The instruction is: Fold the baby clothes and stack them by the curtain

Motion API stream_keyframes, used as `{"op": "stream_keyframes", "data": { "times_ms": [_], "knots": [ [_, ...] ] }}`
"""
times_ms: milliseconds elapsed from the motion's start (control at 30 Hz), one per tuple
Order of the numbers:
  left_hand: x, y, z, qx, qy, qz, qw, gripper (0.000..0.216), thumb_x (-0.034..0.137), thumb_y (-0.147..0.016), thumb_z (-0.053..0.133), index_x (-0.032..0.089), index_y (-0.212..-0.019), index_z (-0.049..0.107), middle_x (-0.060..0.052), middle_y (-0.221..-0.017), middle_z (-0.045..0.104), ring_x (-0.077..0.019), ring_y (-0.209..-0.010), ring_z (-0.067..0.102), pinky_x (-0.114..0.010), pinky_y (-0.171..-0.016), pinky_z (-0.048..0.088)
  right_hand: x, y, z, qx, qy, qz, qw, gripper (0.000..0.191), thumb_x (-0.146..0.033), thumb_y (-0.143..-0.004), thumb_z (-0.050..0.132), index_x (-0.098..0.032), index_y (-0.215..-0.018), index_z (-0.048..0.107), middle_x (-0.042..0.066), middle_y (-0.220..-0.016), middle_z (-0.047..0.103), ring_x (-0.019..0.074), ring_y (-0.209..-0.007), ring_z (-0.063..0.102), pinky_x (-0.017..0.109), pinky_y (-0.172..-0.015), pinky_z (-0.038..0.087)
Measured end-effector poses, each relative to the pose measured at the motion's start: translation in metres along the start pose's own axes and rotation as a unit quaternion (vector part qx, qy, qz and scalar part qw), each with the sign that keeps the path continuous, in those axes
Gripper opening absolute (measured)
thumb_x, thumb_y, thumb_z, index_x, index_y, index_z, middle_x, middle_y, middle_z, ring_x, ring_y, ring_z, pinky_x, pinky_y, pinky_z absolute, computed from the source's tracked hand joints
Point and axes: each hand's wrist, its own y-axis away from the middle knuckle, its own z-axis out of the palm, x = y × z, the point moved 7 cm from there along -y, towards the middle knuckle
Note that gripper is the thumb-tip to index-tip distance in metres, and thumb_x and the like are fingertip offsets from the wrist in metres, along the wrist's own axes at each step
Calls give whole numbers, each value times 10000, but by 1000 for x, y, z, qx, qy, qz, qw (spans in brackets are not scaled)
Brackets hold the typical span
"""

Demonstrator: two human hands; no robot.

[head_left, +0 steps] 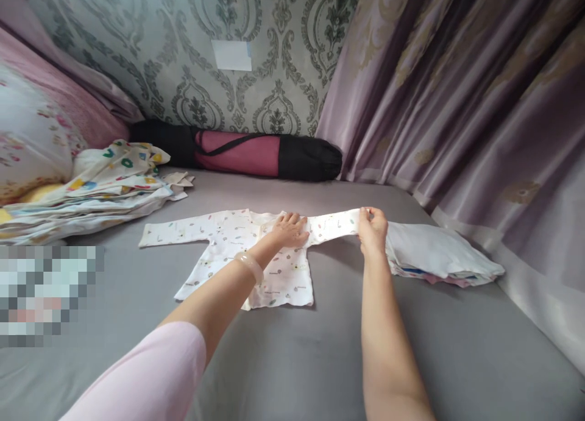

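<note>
A small white long-sleeved baby shirt (283, 278) with a scattered print lies spread out on the grey sheet (292, 372). My left hand (289, 229) rests flat on its upper part, fingers stretched out, near where the right-side sleeve begins. That sleeve is drawn out straight to the right, its cuff end pinched in the closed fingers of my right hand (372, 229). The other sleeve lies extended to the left. My left forearm, with a pale bangle (249, 265) on it, covers part of the shirt's front.
Folded white clothes (439, 250) lie just right of my right hand. Patterned clothes (119, 183) are piled at the left, by a floral pillow (31, 122). A black and maroon rolled bag (242, 153) lies along the wall; purple curtains (457, 92) hang at the right. A blurred patch covers the left edge.
</note>
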Motion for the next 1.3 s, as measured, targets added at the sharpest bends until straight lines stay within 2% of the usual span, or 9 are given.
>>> {"op": "stream_keyframes", "data": {
  "times_ms": [300,433,567,633,733,800,933,1033,1300],
  "knots": [
    [-6,-10,-12,1,98,-11,995,593,485,-790,594,201,-1308,535,-157,-1332,523,-366,-1276,450,-538,-1043,359,-71,65,83,-199,-100,-2,975,284,-373,-826,527,-179,-1029,572,-10,-641,587,129,-461,508,212,-371,372],
    [-46,9,-27,104,259,-23,960,452,313,-775,636,187,-1207,595,-144,-1307,559,-304,-1258,493,-447,-1059,398,-71,64,104,-205,-43,14,978,316,-338,-866,469,-162,-1107,574,56,-774,655,151,-526,570,225,-403,417],
    [-94,41,-37,149,330,-68,930,356,343,-935,396,139,-1154,589,-147,-1061,674,-238,-987,660,-403,-874,531,-75,75,135,-193,19,-15,981,321,-331,-893,440,-175,-1137,580,91,-916,694,189,-732,653,250,-578,506],
    [-114,55,-35,156,419,-112,887,471,442,-976,285,100,-1137,566,-158,-945,692,-218,-828,694,-377,-761,562,-75,92,156,-234,47,-28,971,319,-355,-912,458,-193,-1160,578,84,-945,706,191,-824,667,260,-681,518],
    [-133,70,-18,148,586,-203,770,652,634,-932,267,85,-1154,539,-155,-889,689,-210,-749,689,-357,-706,560,-65,121,180,-381,66,-27,922,369,-425,-915,524,-232,-1228,552,54,-958,723,187,-850,683,280,-747,522],
    [-136,76,-10,160,597,-233,751,696,682,-874,375,93,-1212,525,-124,-884,682,-200,-756,673,-336,-702,544,-56,124,170,-405,66,-26,912,301,-406,-927,519,-235,-1163,594,56,-1002,724,186,-865,689,287,-756,528],
    [-131,82,-14,223,514,-186,807,726,526,-706,657,124,-1298,531,-21,-799,639,-161,-719,609,-280,-684,485,-32,98,106,-334,60,-7,941,205,-277,-946,461,-188,-1001,638,75,-995,725,150,-807,696,240,-679,531],
    [-125,81,-15,217,494,-144,829,538,435,-689,610,128,-1128,657,24,-678,570,-142,-645,547,-262,-648,442,-16,91,54,-302,90,8,949,173,-217,-919,468,-169,-933,634,61,-873,725,118,-672,678,195,-578,505],
    [-126,82,-15,195,483,-158,839,487,395,-679,576,130,-1069,700,-9,-700,627,-165,-651,558,-275,-659,465,12,162,16,-451,252,64,854,258,-334,-870,500,-183,-680,587,-7,-566,633,98,-421,548,188,-423,363]
  ]
}}
